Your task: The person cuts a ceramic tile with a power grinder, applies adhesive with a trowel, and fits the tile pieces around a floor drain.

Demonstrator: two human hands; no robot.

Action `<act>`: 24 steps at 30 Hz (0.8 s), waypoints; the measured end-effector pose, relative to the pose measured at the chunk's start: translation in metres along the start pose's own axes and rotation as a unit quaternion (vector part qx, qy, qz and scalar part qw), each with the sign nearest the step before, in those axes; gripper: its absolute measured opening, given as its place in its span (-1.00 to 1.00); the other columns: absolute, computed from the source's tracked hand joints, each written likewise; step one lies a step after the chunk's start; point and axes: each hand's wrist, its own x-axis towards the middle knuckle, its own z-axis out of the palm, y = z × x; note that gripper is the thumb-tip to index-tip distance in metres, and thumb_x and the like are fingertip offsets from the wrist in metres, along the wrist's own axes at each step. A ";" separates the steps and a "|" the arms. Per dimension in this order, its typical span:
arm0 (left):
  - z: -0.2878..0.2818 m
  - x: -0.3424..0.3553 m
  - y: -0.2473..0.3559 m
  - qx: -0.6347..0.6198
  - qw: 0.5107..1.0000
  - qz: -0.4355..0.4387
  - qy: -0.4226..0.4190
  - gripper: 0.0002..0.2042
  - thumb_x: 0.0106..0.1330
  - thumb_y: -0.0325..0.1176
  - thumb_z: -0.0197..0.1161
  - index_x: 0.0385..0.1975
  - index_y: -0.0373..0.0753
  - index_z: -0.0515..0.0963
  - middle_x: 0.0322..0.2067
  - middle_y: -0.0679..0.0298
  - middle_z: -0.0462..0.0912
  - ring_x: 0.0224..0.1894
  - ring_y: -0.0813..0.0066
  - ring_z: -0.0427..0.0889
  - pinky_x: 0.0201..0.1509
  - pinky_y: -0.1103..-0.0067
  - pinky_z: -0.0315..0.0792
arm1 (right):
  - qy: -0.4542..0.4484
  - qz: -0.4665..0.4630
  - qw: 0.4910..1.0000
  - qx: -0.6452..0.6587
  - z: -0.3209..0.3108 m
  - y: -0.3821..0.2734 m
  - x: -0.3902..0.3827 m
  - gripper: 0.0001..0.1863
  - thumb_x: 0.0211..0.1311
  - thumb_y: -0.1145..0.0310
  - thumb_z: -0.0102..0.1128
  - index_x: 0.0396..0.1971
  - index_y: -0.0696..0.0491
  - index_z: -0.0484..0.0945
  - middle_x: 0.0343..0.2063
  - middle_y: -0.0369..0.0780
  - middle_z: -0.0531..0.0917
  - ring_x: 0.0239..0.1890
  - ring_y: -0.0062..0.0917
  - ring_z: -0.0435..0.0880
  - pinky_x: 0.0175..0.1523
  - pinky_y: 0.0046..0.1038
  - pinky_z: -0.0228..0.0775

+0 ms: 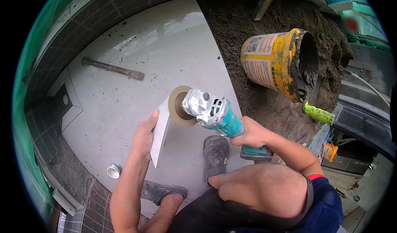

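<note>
My left hand (pixel 144 129) grips a narrow pale tile piece (pixel 161 140) standing on its edge at mid picture. My right hand (pixel 250 129) is wrapped round the teal body of a cordless angle grinder (pixel 213 111) with a silver, paint-spattered head and a teal battery below. Its tan disc (pixel 178 104) is at the upper edge of the tile piece; whether it touches cannot be told exactly. Both my feet, in grey clogs (pixel 215 154), rest on a large light grey floor tile (pixel 107 129) beneath the work.
A yellow bucket (pixel 264 61) smeared with mortar lies tilted on dark mortar bed (pixel 223 26), near a lime-green roller-shaped object (pixel 318 112). A metal bar (pixel 111 67) lies on the tile, beside a square drain (pixel 66 100) and a small white fitting (pixel 113 171). Green netting (pixel 27 88) hangs left.
</note>
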 end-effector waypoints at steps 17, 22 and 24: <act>-0.007 -0.007 0.002 0.016 1.000 0.004 -0.012 -0.60 0.54 -0.03 0.00 -0.46 -0.19 0.44 -0.67 0.38 0.36 -0.77 0.61 0.25 -0.71 0.63 0.12 | 0.029 -0.015 0.999 0.006 -0.003 0.000 0.008 -0.79 -0.15 0.39 0.37 -0.49 0.17 0.59 -0.56 -0.27 0.62 -0.48 -0.66 0.52 -0.29 -0.48 0.44; -0.045 -0.024 0.017 -0.019 0.997 0.072 0.029 -0.61 0.50 0.02 0.08 -0.45 -0.16 0.39 -0.68 0.39 0.33 -0.77 0.63 0.20 -0.71 0.62 0.13 | 0.066 -0.033 0.984 0.159 -0.014 -0.024 0.019 -0.64 0.11 0.19 0.43 -0.24 0.14 0.58 -0.48 -0.29 0.62 -0.50 -0.63 0.56 -0.35 -0.51 0.43; -0.062 -0.038 0.023 0.023 0.989 0.139 0.044 -0.60 0.42 0.06 0.19 -0.40 -0.18 0.41 -0.67 0.39 0.36 -0.76 0.62 0.26 -0.69 0.62 0.19 | 0.070 -0.053 0.979 0.183 -0.017 -0.031 0.028 -0.61 0.12 0.17 0.42 -0.22 0.15 0.58 -0.43 -0.26 0.64 -0.48 -0.63 0.57 -0.35 -0.51 0.44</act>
